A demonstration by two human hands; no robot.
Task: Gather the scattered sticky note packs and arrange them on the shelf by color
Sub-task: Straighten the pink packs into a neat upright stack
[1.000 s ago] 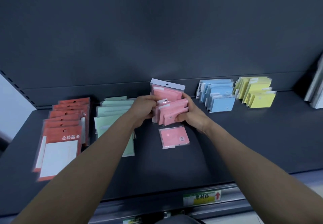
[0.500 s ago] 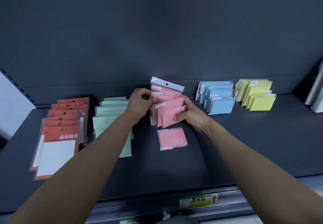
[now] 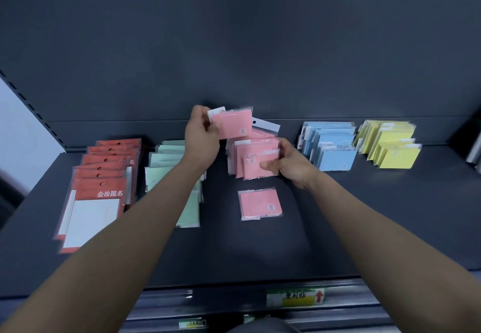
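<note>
My left hand (image 3: 201, 137) holds one pink sticky note pack (image 3: 231, 124) lifted above the dark shelf (image 3: 390, 215). Just below and to its right stands a row of pink packs (image 3: 256, 157), and my right hand (image 3: 290, 163) grips the front of that row. A single pink pack (image 3: 260, 204) lies flat in front of the row. To the left are a green row (image 3: 171, 168), partly hidden by my left forearm, and a red row (image 3: 104, 176). Blue packs (image 3: 330, 148) and yellow packs (image 3: 390, 145) stand to the right.
The shelf's back panel (image 3: 234, 46) rises right behind the rows. A price rail with a green and yellow label (image 3: 295, 297) runs along the front edge. Pale items (image 3: 475, 150) lean at the far right. A slotted upright (image 3: 31, 106) bounds the left.
My left hand has pulled one pink pack out of the row and raised it up and to the left. My right hand has stayed on the front of the pink row.
</note>
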